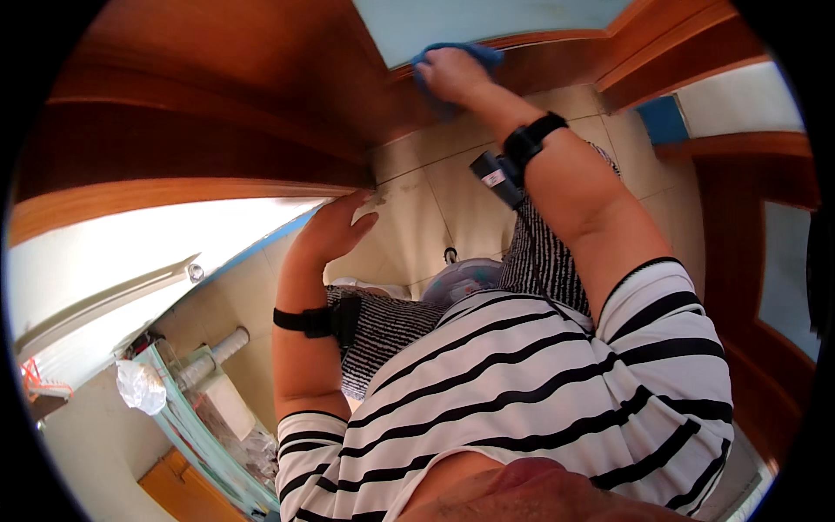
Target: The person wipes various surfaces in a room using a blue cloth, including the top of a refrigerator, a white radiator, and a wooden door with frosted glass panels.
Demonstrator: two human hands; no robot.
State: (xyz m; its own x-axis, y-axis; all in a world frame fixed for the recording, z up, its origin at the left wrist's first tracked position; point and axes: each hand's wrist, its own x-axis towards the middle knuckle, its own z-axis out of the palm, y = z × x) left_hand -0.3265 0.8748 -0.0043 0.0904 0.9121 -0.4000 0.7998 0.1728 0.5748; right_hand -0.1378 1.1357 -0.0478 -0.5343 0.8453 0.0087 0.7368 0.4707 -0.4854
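My right hand (451, 73) presses a blue cloth (484, 55) against the lower part of a brown wooden door (548, 64), just below the bottom edge of its pale blue panel (483, 19). Part of the cloth is hidden under the fingers. My left hand (336, 228) reaches to the lower end of a wooden door frame (261, 186). Its fingertips appear to touch the wood, the thumb stands apart, and I see nothing held in it.
Below me is a tiled floor (411, 209); I sit on a low, patterned seat (463, 277). A glass-topped shelf (196, 430) with a plastic bag (140, 386) and a wrapped roll (222, 352) stands at lower left. Another panelled wooden door (734, 261) is at the right.
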